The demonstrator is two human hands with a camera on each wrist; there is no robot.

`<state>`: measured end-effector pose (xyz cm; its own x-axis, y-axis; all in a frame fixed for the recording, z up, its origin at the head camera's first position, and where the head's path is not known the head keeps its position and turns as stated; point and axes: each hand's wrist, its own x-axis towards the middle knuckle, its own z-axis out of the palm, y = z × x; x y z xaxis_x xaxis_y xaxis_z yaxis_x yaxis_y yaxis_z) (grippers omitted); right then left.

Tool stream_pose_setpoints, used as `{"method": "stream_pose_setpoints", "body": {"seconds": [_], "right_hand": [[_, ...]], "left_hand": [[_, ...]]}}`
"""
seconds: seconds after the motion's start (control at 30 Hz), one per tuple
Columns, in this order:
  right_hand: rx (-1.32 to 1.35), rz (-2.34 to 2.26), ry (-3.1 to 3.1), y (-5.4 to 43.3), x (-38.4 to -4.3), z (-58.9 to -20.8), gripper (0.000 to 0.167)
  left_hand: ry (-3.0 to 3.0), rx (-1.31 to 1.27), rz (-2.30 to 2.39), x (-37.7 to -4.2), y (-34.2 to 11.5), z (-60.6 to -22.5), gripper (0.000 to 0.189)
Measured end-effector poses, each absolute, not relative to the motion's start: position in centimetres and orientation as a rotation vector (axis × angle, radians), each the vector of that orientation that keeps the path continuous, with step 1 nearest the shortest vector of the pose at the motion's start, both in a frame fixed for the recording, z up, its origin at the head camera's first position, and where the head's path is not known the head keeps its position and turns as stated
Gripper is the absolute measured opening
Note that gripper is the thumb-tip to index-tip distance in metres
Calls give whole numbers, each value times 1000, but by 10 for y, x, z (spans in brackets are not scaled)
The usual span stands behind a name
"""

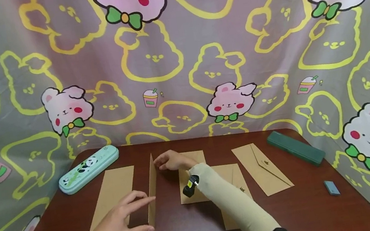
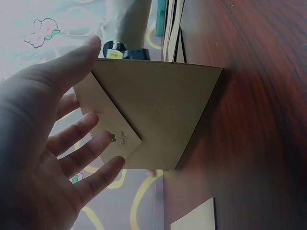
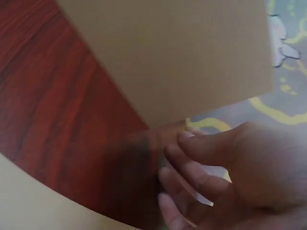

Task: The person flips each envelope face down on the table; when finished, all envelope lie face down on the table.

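Note:
A kraft-paper envelope [image 1: 152, 192] stands upright on its long edge, its flap side facing my left hand [image 1: 115, 223]. The left fingers [image 2: 108, 143] are spread and fairly straight against the flap side, with the thumb at the near top corner. Small print shows on the flap in the left wrist view. By the far end of the envelope is my right hand [image 1: 170, 160], its fingers loosely bent. In the right wrist view the right hand [image 3: 216, 172] appears just beside the envelope's corner [image 3: 163, 110], with nothing gripped; any contact there is unclear.
One envelope [image 1: 114, 194] lies flat on the left. Others [image 1: 194, 188] lie under and beside the right forearm, including a flapped one [image 1: 262, 167] farther right. A mint panda pencil case [image 1: 89, 169] sits at back left, a dark green case [image 1: 295, 147] and small blue block [image 1: 332, 187] at right.

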<state>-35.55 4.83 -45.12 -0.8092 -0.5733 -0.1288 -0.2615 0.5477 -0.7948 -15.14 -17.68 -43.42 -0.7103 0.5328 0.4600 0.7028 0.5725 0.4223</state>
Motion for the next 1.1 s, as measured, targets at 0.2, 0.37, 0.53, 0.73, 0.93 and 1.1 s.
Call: {"method": "stream_pose_setpoints", "body": {"seconds": [0.2,0.37,0.53,0.73,0.93,1.1], "right_hand": [[-688,-1027,2530,37,-356,-462,24],[-670,-904,2637,29,-353,-463,16],[-633,-978,2585,28,-351,-460,9],[-619,-1096,2412,40,-359,-452,8],[-507,-1361,2156,63,-368,-445,21],[-402,-1624,1971,76,-374,-438,24]], "left_hand": [[-2535,-1049,-896,-151,-180,-432,68],[-2521,-1050,-881,-150,-182,-433,68],[-2476,-1039,-818,-149,-183,-434,65],[-2349,-1072,-810,-151,-188,-431,61],[-2255,-1111,-885,-151,-195,-429,54],[-2260,-1022,-824,-150,-203,-432,49]]}}
